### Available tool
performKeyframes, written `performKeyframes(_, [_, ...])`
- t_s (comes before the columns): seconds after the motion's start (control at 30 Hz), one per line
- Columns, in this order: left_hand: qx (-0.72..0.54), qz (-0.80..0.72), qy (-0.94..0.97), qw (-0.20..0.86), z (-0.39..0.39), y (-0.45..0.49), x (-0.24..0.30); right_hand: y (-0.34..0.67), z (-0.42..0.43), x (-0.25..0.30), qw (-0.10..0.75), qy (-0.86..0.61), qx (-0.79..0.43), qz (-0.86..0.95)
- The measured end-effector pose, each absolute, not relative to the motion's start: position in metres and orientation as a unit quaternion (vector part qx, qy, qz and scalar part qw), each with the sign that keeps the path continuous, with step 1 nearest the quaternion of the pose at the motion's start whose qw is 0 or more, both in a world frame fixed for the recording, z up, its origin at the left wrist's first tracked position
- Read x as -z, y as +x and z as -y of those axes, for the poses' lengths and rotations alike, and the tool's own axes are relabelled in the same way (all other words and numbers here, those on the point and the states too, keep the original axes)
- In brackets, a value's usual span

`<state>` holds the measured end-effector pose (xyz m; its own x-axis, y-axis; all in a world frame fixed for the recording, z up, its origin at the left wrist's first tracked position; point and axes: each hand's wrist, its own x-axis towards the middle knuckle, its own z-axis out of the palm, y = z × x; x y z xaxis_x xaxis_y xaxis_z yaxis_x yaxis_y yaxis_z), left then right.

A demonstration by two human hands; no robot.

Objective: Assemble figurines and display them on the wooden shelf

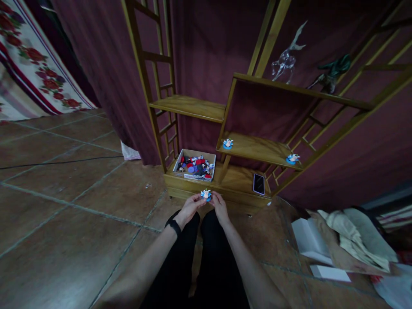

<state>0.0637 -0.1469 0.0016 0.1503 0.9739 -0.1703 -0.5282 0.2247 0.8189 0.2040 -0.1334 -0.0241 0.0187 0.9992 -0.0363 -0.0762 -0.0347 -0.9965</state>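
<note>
Between my two hands, above my knees, is a small blue and white figurine [206, 194] on a blue base. My left hand [192, 204], with a dark band at the wrist, pinches it from the left. The fingers of my right hand [220, 207] close on its right side. Just beyond, a shallow box [198, 177] on the lowest shelf holds several red, blue and dark small pieces in a jumble. Two similar figurines stand on the middle shelf: one figurine [228, 143] at its left end and another figurine [292, 159] at its right end.
The wooden shelf unit [189, 106] stands before a dark red curtain. A phone [259, 184] lies on its bottom shelf. Higher up are a clear deer figure [284, 62] and a dark green statue [333, 73]. White boxes [310, 240] and cloth [347, 236] lie on the floor at right.
</note>
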Motion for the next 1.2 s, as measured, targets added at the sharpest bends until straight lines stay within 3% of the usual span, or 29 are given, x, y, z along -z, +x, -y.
performKeyframes(0.2, [-0.531,-0.367,0.307,0.7,0.137,0.056,0.005,0.187,0.117,0.028,0.471,-0.489,-0.568,0.465])
performKeyframes(0.5, [-0.565,-0.408,0.235,0.678,0.124,0.055,0.02,0.179,0.104,0.035,0.497,-0.465,-0.605,0.414])
performKeyframes(0.77, [-0.595,-0.467,0.246,0.606,0.119,0.064,0.026,0.18,0.103,0.043,0.441,-0.539,-0.508,0.506])
performKeyframes(1.2, [-0.56,-0.464,0.245,0.64,0.119,0.053,0.029,0.188,0.102,0.043,0.398,-0.561,-0.475,0.549])
